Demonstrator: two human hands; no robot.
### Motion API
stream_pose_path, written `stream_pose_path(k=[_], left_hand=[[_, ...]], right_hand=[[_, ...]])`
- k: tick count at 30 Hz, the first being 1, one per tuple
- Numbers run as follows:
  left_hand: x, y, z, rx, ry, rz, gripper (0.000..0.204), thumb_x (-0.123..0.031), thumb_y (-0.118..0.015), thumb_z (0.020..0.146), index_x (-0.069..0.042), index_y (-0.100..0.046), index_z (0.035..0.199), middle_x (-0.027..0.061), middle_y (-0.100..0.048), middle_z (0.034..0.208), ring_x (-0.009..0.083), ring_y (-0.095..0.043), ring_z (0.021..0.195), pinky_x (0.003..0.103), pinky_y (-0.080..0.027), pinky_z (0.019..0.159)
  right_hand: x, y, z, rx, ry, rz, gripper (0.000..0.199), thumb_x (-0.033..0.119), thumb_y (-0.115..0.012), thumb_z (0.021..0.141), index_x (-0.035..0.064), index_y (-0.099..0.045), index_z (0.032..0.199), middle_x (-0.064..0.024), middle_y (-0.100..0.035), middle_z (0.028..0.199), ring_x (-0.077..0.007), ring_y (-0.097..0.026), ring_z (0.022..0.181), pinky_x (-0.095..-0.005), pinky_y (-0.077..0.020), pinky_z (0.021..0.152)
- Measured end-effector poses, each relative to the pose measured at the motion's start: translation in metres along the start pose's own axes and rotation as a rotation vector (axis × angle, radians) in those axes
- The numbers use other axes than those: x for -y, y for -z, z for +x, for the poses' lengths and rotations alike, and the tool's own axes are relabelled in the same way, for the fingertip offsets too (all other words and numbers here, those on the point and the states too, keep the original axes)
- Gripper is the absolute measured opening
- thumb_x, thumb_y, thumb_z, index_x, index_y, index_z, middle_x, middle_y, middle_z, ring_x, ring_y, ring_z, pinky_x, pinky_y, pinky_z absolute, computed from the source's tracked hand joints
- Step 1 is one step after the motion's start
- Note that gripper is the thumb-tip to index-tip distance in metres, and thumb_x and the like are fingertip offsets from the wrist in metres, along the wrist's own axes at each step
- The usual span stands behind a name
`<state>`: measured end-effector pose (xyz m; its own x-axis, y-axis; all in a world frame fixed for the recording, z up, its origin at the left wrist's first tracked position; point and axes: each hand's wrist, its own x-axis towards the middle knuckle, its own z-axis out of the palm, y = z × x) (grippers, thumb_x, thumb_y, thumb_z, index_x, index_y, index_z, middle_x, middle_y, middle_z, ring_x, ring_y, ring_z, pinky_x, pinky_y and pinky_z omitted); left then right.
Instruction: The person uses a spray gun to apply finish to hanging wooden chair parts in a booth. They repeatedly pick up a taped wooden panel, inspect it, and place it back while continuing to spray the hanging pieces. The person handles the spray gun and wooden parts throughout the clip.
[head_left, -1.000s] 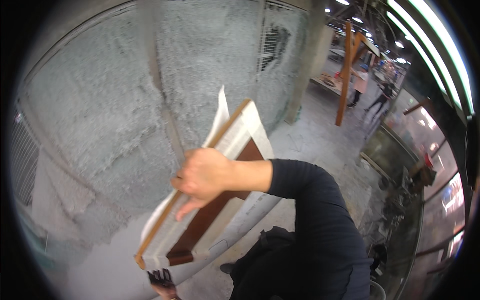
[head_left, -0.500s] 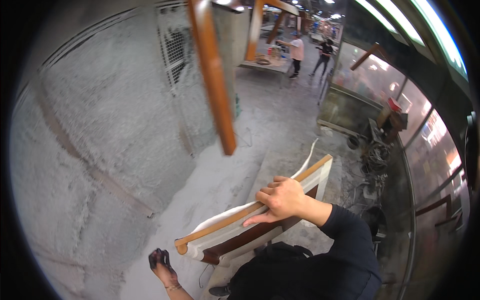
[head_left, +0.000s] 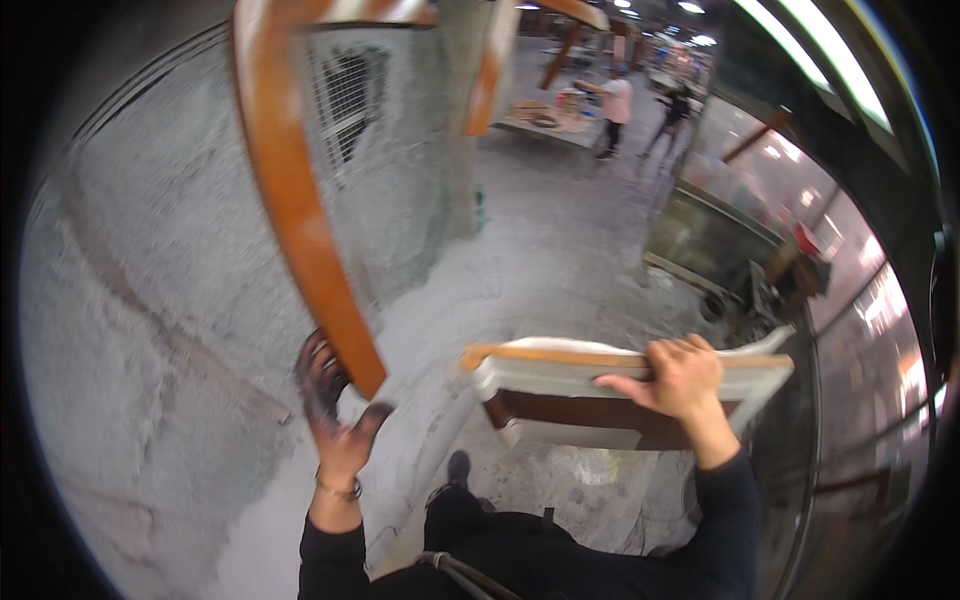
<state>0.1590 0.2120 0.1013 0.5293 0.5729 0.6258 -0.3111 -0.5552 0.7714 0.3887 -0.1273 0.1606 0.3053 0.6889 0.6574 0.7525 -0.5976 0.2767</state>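
In my right hand (head_left: 680,375) is a framed board (head_left: 575,357), gripped by its light-wood top edge. White wrapping covers much of it, around a dark brown panel (head_left: 590,418). My left hand (head_left: 335,390), darkly stained over the palm and fingers, is open at the lower end of a long orange-brown wooden piece (head_left: 305,225) that comes down from above. Its fingers lie along the left of that end and its thumb points to the right, below the tip. Whether the fingers touch the wood I cannot tell.
A grey, dust-coated wall with a grille (head_left: 345,105) stands on the left. More orange-brown wood (head_left: 488,80) hangs farther back. Two people (head_left: 615,105) are near a work table (head_left: 545,125) beyond. A glazed partition (head_left: 850,260) runs along the right, with clutter at its foot.
My left hand has risen and opened beside the hanging wood, which now looks larger and farther left. The board in my right hand has moved right and turned more level.
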Motion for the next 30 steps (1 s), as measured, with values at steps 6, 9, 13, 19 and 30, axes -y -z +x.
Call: stream_pose_path(k=[6, 9, 13, 19, 30], left_hand=[[0.024, -0.003, 0.026, 0.054, 0.258, 0.041, 0.054, -0.006, -0.078, 0.090, 0.005, -0.053, 0.137, 0.0117, -0.072, 0.111, 0.0189, -0.069, 0.104, 0.032, -0.055, 0.093], [0.043, 0.009, 0.040, 0.116, 0.283, -0.003, 0.048, -0.011, -0.073, 0.096, 0.005, -0.054, 0.137, 0.0113, -0.071, 0.118, 0.0189, -0.068, 0.111, 0.032, -0.055, 0.095], [0.061, 0.033, 0.068, 0.134, 0.365, -0.189, 0.049, -0.014, -0.068, 0.099, 0.003, -0.052, 0.142, 0.0149, -0.068, 0.129, 0.0236, -0.066, 0.120, 0.036, -0.054, 0.099], [0.082, 0.044, 0.083, 0.132, 0.399, -0.193, 0.058, -0.018, -0.068, 0.097, 0.004, -0.046, 0.146, 0.0239, -0.058, 0.142, 0.0407, -0.062, 0.125, 0.050, -0.053, 0.106], [0.083, 0.018, 0.059, 0.028, 0.402, -0.151, 0.063, -0.019, -0.074, 0.093, 0.002, -0.049, 0.147, 0.0179, -0.061, 0.141, 0.0317, -0.061, 0.129, 0.044, -0.051, 0.107]], right_hand=[[-0.022, -0.026, 0.057, -0.184, -0.085, -0.001, 0.071, 0.066, -0.087, 0.064, 0.0111, -0.044, 0.054, -0.0051, -0.043, 0.046, -0.0253, -0.044, 0.043, -0.0359, -0.0365, 0.049], [-0.034, -0.056, 0.100, -0.239, -0.120, 0.065, 0.071, 0.064, -0.088, 0.063, 0.0080, -0.047, 0.053, -0.0069, -0.045, 0.048, -0.0278, -0.044, 0.046, -0.0383, -0.0366, 0.048], [-0.044, -0.096, 0.171, -0.255, -0.101, 0.215, 0.073, 0.066, -0.087, 0.065, 0.0051, -0.049, 0.053, -0.0096, -0.042, 0.046, -0.0301, -0.044, 0.043, -0.0396, -0.0360, 0.046], [-0.040, -0.135, 0.274, -0.165, -0.067, 0.445, 0.076, 0.070, -0.083, 0.070, 0.0014, -0.053, 0.055, -0.0124, -0.047, 0.047, -0.0311, -0.047, 0.042, -0.0407, -0.0408, 0.048], [-0.061, -0.167, 0.373, -0.104, 0.117, 0.738, 0.072, 0.069, -0.082, 0.073, 0.0001, -0.064, 0.059, -0.0071, -0.056, 0.050, -0.0181, -0.054, 0.047, -0.0357, -0.0447, 0.053]])
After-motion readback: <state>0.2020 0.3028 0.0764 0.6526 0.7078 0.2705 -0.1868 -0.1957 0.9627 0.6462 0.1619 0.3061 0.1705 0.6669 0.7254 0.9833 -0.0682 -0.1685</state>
